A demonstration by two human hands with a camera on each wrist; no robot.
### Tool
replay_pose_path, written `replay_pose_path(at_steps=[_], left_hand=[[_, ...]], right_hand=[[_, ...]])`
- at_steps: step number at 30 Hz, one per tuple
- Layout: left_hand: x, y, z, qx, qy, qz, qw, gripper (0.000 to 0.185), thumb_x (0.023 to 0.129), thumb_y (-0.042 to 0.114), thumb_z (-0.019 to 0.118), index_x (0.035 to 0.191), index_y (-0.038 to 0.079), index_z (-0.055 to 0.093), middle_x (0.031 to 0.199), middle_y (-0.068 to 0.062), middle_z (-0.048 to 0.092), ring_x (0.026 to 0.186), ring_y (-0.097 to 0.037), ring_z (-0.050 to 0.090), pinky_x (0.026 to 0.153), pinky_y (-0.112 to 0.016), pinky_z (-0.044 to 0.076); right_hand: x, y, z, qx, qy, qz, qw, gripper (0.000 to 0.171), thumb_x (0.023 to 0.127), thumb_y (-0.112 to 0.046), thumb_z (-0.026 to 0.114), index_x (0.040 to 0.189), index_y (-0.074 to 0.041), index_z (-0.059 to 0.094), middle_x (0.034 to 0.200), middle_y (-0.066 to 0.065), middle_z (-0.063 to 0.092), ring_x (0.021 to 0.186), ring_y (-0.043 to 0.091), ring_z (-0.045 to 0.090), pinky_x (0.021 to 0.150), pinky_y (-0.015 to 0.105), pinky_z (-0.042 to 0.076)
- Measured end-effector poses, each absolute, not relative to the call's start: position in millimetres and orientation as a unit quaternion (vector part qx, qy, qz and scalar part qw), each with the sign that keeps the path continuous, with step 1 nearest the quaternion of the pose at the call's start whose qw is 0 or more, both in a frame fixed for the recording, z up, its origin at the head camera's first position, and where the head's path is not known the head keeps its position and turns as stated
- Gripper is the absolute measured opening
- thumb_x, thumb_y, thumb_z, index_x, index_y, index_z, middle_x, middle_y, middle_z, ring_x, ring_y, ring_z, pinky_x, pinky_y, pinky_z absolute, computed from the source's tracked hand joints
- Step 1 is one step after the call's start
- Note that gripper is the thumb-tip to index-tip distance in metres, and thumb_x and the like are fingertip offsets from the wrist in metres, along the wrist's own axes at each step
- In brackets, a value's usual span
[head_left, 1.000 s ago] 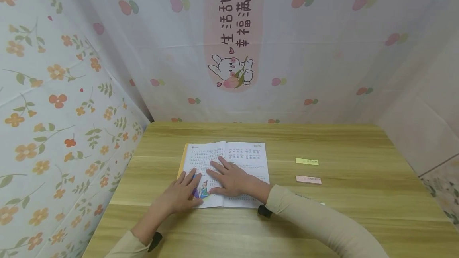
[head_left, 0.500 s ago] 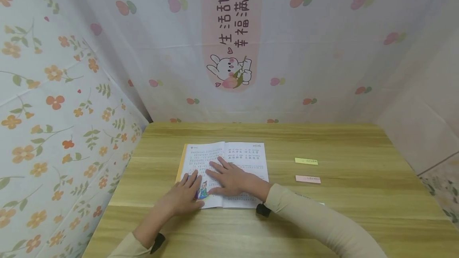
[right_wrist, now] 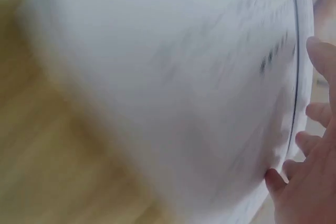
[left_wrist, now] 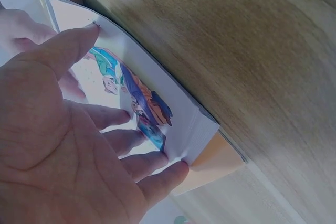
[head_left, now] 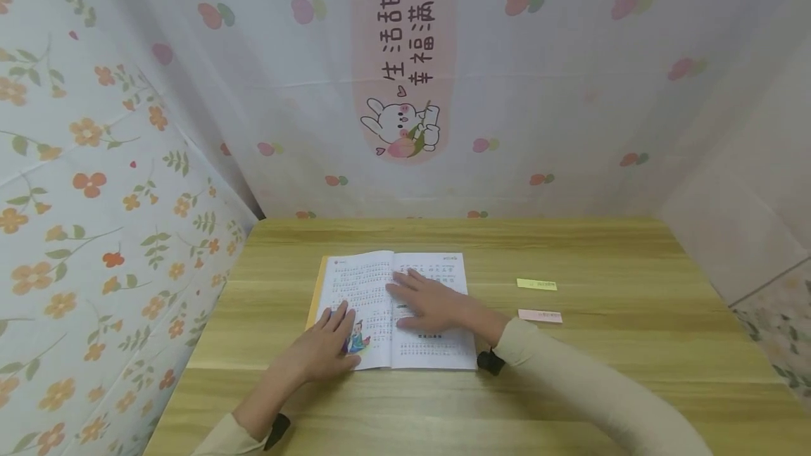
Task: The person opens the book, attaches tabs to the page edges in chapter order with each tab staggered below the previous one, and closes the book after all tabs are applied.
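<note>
An open book (head_left: 405, 361) lies on the wooden table, its left page showing a colourful picture (left_wrist: 137, 97) of robed figures. My left hand (head_left: 324, 349) rests on the lower left page with fingers spread straight; in the left wrist view its fingertips (left_wrist: 176, 170) touch the page near its outer edge. An orange cover (left_wrist: 214, 162) sticks out beneath the pages. My right hand (head_left: 434, 305) lies flat over the right page, fingers straight and pointing to the spine. In the right wrist view the right page (right_wrist: 157, 77) is blurred, with the fingers near the fold.
To the right of the book, a yellow sticky note (head_left: 536, 284) and a pink sticky note (head_left: 540, 316) lie on the wooden table (head_left: 405, 414). A printed curtain (head_left: 304, 90) hangs behind the table, and a flowered cloth (head_left: 95, 231) hangs at the left.
My right hand has slid rightward from the spine onto the right page. Its forearm now covers the lowest, pale note. My left hand has stayed about in place.
</note>
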State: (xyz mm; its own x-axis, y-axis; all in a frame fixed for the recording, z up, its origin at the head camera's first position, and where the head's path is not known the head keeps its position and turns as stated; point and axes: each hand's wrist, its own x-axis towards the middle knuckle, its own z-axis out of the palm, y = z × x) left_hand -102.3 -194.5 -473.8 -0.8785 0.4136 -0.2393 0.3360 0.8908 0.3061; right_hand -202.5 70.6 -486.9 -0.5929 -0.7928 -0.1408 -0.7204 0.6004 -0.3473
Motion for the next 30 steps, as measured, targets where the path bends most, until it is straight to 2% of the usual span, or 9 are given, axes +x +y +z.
replay_pose_path(at_steps=[6, 10, 19, 25, 30], left_hand=[[-101, -194, -474, 0.194, 0.961, 0.126, 0.152, 0.081, 0.095, 0.038, 0.07, 0.151, -0.01, 0.037, 0.159, -0.031, 0.025, 0.144, -0.052, 0.023, 0.116, -0.056, 0.024], [-102, -194, -475, 0.193, 0.962, 0.122, 0.152, 0.081, 0.095, 0.039, 0.069, 0.151, -0.01, 0.037, 0.159, -0.03, 0.025, 0.145, -0.051, 0.023, 0.116, -0.056, 0.023], [-101, -195, -477, 0.197, 0.961, 0.125, 0.15, 0.081, 0.096, 0.039, 0.069, 0.151, -0.01, 0.036, 0.16, -0.03, 0.025, 0.146, -0.049, 0.022, 0.117, -0.055, 0.021], [-100, -197, -478, 0.197, 0.961, 0.127, 0.147, 0.081, 0.096, 0.04, 0.068, 0.151, -0.01, 0.037, 0.16, -0.03, 0.025, 0.145, -0.05, 0.023, 0.116, -0.055, 0.022], [-100, -196, -476, 0.199, 0.96, 0.134, 0.141, 0.08, 0.096, 0.038, 0.068, 0.152, -0.01, 0.036, 0.16, -0.03, 0.024, 0.145, -0.051, 0.023, 0.117, -0.055, 0.022]], right_hand=[[-214, 121, -482, -0.38, 0.896, -0.169, 0.152, 0.076, 0.103, -0.046, 0.056, 0.162, -0.008, 0.026, 0.166, 0.017, 0.015, 0.152, 0.039, 0.008, 0.119, 0.051, 0.012], [-220, 156, -482, -0.357, 0.903, -0.191, 0.145, 0.074, 0.103, -0.041, 0.058, 0.159, -0.002, 0.028, 0.165, 0.022, 0.017, 0.151, 0.043, 0.009, 0.118, 0.054, 0.013], [-226, 225, -477, -0.316, 0.911, -0.247, 0.097, 0.067, 0.101, -0.025, 0.065, 0.151, 0.008, 0.036, 0.154, 0.032, 0.034, 0.142, 0.049, 0.029, 0.113, 0.062, 0.024], [-225, 263, -479, -0.325, 0.909, -0.25, 0.073, 0.056, 0.099, -0.015, 0.068, 0.141, 0.014, 0.045, 0.143, 0.035, 0.046, 0.132, 0.053, 0.041, 0.106, 0.065, 0.034], [-219, 288, -483, -0.306, 0.911, -0.264, 0.083, 0.058, 0.098, -0.016, 0.07, 0.14, 0.016, 0.045, 0.14, 0.035, 0.048, 0.13, 0.054, 0.042, 0.104, 0.065, 0.036]])
